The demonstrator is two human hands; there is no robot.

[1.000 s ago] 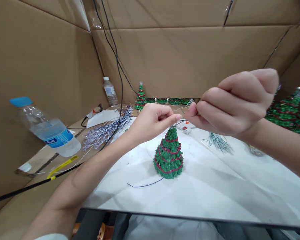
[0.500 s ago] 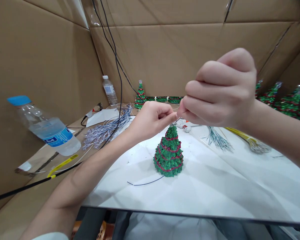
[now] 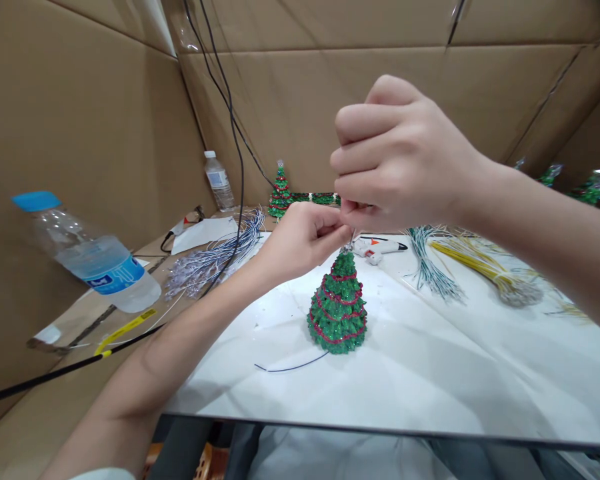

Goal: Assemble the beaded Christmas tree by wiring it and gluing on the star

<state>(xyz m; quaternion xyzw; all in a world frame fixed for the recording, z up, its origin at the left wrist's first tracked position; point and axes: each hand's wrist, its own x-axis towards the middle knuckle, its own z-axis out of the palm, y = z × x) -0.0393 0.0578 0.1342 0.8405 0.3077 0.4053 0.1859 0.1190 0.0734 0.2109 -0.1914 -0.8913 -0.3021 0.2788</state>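
A small green beaded Christmas tree with red bead garlands stands upright on the white table. Directly over its tip, my left hand is closed in a pinch, thumb against forefinger. My right hand is closed too, its thumb and forefinger touching the left fingertips from above. A thin strand and a clear, shiny bit show at the tree's tip, just under the fingers. What lies inside each pinch is too small to make out. From under the tree's base a dark thin wire runs out to the left.
Behind the hands lies a white glue gun. Bundles of green wires and yellow wires are at right, clear-tipped wires at left. Bottles stand on the left. Black cables hang before the cardboard wall; another tree stands behind.
My right hand has moved left and slightly up, its fingertips now over the left ones. More of the glue gun and wire bundles shows. My left hand and the tree stay nearly still.
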